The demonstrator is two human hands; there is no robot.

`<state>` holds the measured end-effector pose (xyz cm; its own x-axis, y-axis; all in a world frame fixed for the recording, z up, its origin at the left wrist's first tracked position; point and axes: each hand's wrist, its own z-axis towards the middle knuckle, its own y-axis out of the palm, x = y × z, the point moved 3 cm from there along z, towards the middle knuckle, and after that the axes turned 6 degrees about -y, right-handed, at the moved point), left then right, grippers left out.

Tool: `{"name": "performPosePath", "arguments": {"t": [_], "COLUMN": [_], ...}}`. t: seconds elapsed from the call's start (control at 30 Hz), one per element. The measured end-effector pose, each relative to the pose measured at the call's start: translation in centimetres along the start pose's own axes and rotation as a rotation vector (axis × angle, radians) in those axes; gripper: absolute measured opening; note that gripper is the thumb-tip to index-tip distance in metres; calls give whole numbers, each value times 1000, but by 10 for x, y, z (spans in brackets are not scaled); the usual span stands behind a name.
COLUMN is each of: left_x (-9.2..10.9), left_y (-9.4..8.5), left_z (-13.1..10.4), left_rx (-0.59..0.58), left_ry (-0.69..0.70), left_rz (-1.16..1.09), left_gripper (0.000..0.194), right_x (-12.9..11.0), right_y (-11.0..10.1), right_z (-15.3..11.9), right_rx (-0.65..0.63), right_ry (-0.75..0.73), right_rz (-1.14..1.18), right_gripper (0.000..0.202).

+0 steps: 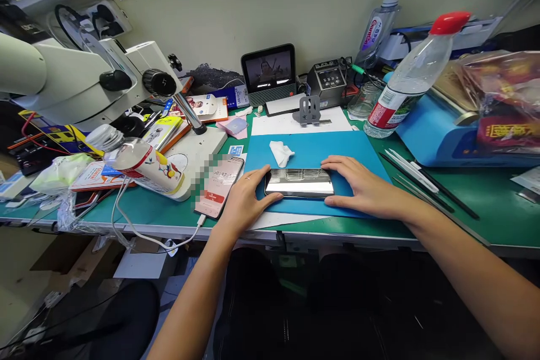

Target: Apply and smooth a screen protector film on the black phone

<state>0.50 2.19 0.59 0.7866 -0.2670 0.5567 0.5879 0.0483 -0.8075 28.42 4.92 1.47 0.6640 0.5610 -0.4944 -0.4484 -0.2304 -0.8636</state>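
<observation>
A dark-edged phone with a glossy, reflecting face (299, 183) lies sideways on a blue mat (350, 149). My left hand (248, 196) holds its left end between thumb and fingers. At the right end, my right hand (358, 187) grips it the same way, thumb at the near edge and fingers at the far edge. Just behind the phone sits a crumpled white tissue (281, 153). A second phone with a lit screen (219, 187) lies left of my left hand, a white cable plugged into its lower end.
A microscope (84, 79) and a tilted drink bottle (147, 166) stand at left. Behind the mat are a small display (269, 70) and a grey phone stand (309, 109). Tweezers and thin tools (422, 180), a red-capped bottle (411, 81) and a blue machine (439, 135) are at right.
</observation>
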Motion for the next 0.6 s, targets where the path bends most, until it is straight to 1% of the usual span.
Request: {"name": "performPosePath", "arguments": {"t": [0.13,0.43,0.6], "left_x": [0,0,-2], "left_y": [0,-2,-1], "left_z": [0,-1,-1], "left_rx": [0,-13,1], "left_ry": [-15,-28,-15], "left_rz": [-17,-23,-41], "left_gripper": [62,61,62], "right_x": [-1,4,3], "right_y": [-1,0,0], "right_z": [2,2,2], "right_rx": [-8,-36,-16], "right_ry": [13,31,20], "right_rz": [0,4,-5], "right_gripper": [77,79,79]}}
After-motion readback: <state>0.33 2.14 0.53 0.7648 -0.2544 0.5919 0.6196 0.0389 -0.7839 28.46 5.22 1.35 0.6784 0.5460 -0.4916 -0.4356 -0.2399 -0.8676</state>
